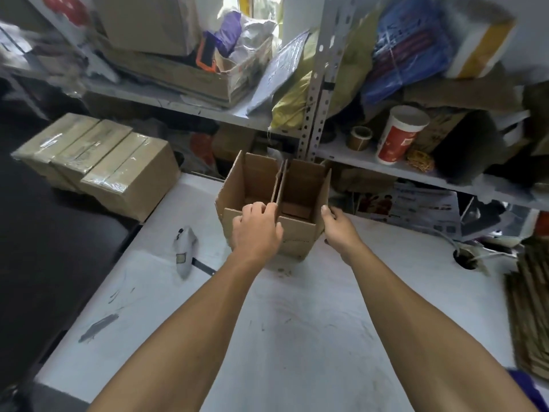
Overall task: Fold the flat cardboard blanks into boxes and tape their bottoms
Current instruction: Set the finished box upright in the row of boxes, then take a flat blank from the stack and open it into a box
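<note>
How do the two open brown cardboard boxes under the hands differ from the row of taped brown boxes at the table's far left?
The open brown cardboard boxes stand with flaps up and insides showing; the taped brown boxes are closed, with shiny clear tape across their tops. The open ones are being handled: left hand grips their near rim, right hand holds the right side. The taped ones sit untouched. All are plain brown corrugated cardboard.

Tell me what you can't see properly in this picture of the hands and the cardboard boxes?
Head view only:
- Bottoms of the two open boxes: hidden by their own walls and the table, so any tape there is unseen.
- Left hand fingertips: curled over the box edge, out of sight.
- Right hand fingers: hidden behind the right box's side.
- Printing on the red cup: too blurred to read.
- Stack of flat cardboard: cut off by the right edge.
</note>
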